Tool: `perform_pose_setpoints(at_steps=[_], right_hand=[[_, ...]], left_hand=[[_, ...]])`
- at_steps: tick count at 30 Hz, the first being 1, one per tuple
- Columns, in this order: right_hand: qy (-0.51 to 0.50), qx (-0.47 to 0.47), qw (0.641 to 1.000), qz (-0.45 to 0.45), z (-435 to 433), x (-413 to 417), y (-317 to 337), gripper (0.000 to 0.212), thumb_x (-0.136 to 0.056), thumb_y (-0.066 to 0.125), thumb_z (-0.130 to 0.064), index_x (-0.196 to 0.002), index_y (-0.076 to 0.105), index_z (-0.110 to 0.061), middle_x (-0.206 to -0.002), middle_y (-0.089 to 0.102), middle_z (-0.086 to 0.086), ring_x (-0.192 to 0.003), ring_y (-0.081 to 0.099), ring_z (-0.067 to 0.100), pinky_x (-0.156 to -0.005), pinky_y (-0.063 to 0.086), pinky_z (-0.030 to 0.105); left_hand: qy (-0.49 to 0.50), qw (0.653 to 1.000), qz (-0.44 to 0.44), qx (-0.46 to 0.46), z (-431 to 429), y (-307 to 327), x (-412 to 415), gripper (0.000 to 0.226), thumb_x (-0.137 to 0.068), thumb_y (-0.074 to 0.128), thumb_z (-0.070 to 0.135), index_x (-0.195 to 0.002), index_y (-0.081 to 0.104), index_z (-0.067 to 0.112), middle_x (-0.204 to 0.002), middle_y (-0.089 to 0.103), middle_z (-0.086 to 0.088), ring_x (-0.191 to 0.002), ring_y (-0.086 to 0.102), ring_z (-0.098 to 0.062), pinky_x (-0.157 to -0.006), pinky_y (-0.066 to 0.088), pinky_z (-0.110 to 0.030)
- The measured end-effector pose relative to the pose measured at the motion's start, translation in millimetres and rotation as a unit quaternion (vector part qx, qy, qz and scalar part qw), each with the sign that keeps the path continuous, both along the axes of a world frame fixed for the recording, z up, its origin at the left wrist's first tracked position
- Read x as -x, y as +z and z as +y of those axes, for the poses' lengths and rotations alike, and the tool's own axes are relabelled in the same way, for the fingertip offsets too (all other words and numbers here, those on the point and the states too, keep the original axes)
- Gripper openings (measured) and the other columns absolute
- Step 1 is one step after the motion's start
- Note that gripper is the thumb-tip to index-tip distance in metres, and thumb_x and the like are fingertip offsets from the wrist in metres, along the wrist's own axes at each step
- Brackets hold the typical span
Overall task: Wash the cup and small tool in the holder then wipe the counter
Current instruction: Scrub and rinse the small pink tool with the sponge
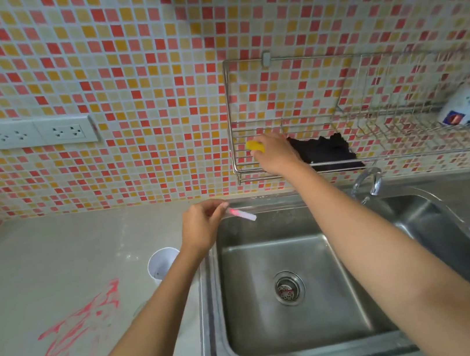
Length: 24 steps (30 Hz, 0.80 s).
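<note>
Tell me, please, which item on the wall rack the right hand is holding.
The yellow sponge at the left end of the rack; the right hand grips it, whereas the black cloth and the white-and-blue packet lie further right.

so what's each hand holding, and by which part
The left hand pinches the small clear pink-marked plastic tool by its left end. The right hand grips a yellow sponge-like block by its right end.

The cup (162,263) stands on the counter (55,250) just left of the sink (282,338), with the rack (229,117) on the wall behind.
</note>
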State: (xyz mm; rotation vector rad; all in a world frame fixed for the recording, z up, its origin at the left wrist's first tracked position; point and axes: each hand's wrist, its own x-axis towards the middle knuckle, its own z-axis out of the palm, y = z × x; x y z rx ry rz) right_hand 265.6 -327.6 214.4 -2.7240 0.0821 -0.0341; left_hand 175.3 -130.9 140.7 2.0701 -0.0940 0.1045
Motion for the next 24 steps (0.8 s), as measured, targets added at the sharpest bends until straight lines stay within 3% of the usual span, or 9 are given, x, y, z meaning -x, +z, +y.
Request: perform_pose_setpoints(at_steps=[3,6,10,13,16,19,21,24], right_hand=[[0.01,-0.011,1.0,0.017,-0.4,-13.3,-0.6,0.042,-0.098,0.048,-0.027,-0.139,0.045,-0.019,-0.142,0.047,0.006,-0.122,0.049,0.029,-0.093,0.044,0.036],[0.005,-0.007,1.0,0.008,-2.2,-22.8,-2.9,0.035,-0.097,0.051,-0.016,-0.131,0.051,-0.012,-0.129,0.056,0.009,-0.112,0.055,0.03,-0.081,0.045,0.033],[-0.019,0.017,0.999,-0.027,-0.5,-28.5,-11.8,0.015,-0.091,0.051,-0.004,-0.101,0.059,-0.011,-0.098,0.061,0.009,-0.096,0.056,0.032,-0.069,0.046,0.035],[-0.036,-0.025,0.993,-0.11,-1.4,-21.5,-9.0,0.021,-0.095,0.049,-0.008,-0.11,0.063,-0.012,-0.111,0.062,0.008,-0.109,0.05,0.031,-0.085,0.049,0.041],[-0.003,-0.15,0.963,-0.225,-3.8,5.8,5.7,0.021,-0.097,0.051,-0.018,-0.114,0.063,-0.016,-0.124,0.055,0.003,-0.119,0.042,0.022,-0.093,0.037,0.022],[0.013,-0.247,0.899,-0.361,-6.3,57.0,-1.4,0.018,-0.092,0.06,-0.017,-0.108,0.068,-0.012,-0.118,0.053,0.001,-0.115,0.044,0.015,-0.091,0.03,0.004],[0.015,-0.266,0.879,-0.395,-12.0,94.8,-25.0,0.016,-0.091,0.063,-0.013,-0.105,0.07,-0.009,-0.113,0.05,-0.001,-0.109,0.046,0.013,-0.091,0.03,0.003],[0.04,-0.256,0.894,-0.364,-29.0,130.7,-73.0,0.018,-0.09,0.064,-0.007,-0.107,0.07,-0.01,-0.111,0.052,0.001,-0.107,0.05,0.013,-0.095,0.037,0.014]], left_hand=[[0.013,0.999,0.025,0.015,-8.9,-1.0,2.2,0.022,-0.093,0.062,0.027,-0.105,0.074,0.013,-0.097,0.073,0.004,-0.087,0.065,-0.009,-0.083,0.049,-0.021],[0.034,0.998,0.043,0.024,-14.7,-6.8,5.4,0.021,-0.093,0.061,0.027,-0.102,0.074,0.013,-0.096,0.073,0.004,-0.082,0.063,-0.004,-0.072,0.045,-0.012],[0.06,0.996,0.065,0.03,-23.0,-13.1,9.5,0.023,-0.094,0.061,0.029,-0.103,0.074,0.012,-0.096,0.073,0.002,-0.087,0.066,-0.011,-0.078,0.048,-0.02],[0.08,0.992,0.082,0.061,-32.2,-17.1,13.9,0.022,-0.093,0.062,0.033,-0.094,0.074,0.015,-0.091,0.073,0.002,-0.085,0.067,-0.012,-0.083,0.052,-0.028],[0.099,0.988,0.085,0.083,-43.8,-18.3,17.4,0.023,-0.092,0.061,0.036,-0.085,0.071,0.017,-0.085,0.072,0.001,-0.083,0.067,-0.015,-0.078,0.052,-0.028],[0.113,0.984,0.088,0.109,-59.6,-16.0,19.5,0.024,-0.092,0.06,0.036,-0.081,0.067,0.016,-0.08,0.07,0.001,-0.078,0.064,-0.017,-0.07,0.05,-0.025],[0.126,0.981,0.08,0.123,-71.7,-19.1,20.2,0.025,-0.092,0.062,0.037,-0.08,0.069,0.017,-0.077,0.07,0.001,-0.076,0.064,-0.016,-0.073,0.053,-0.032],[0.13,0.978,0.073,0.146,-92.3,-25.9,22.9,0.023,-0.091,0.064,0.036,-0.08,0.072,0.017,-0.078,0.073,0.002,-0.078,0.067,-0.015,-0.08,0.054,-0.037]])
